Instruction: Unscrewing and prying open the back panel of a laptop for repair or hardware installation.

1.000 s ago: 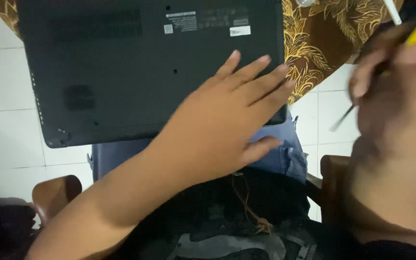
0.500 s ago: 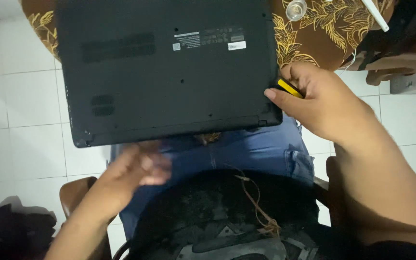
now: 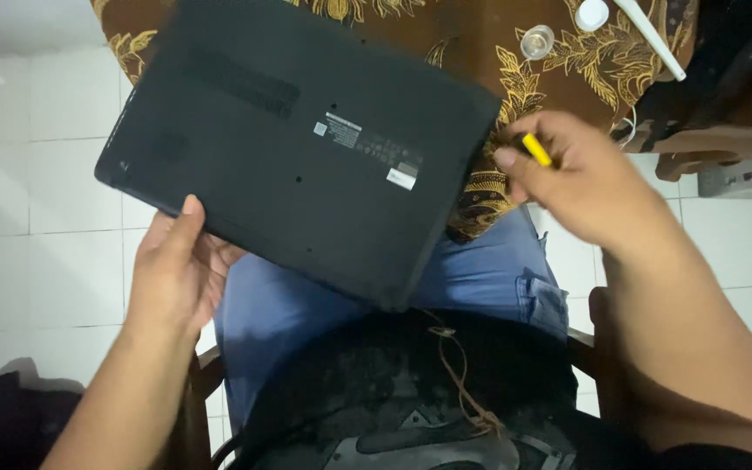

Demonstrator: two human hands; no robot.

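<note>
Black laptop (image 3: 298,165) lies upside down and skewed across the person's lap, over blue jeans (image 3: 480,278). Left hand (image 3: 176,270) grips its near edge, thumb on the underside. Right hand (image 3: 589,183), just beside its right corner, is closed on a yellow tool (image 3: 536,149). Beyond the laptop, a patterned cloth (image 3: 480,52) carries a small clear cap (image 3: 537,41).

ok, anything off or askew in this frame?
The laptop lies underside up and sits skewed, its near corner hanging past the patterned cloth over the lap. The left hand grips its lower edge; the right hand holds a yellow tool by the right edge. No damage visible.
</note>
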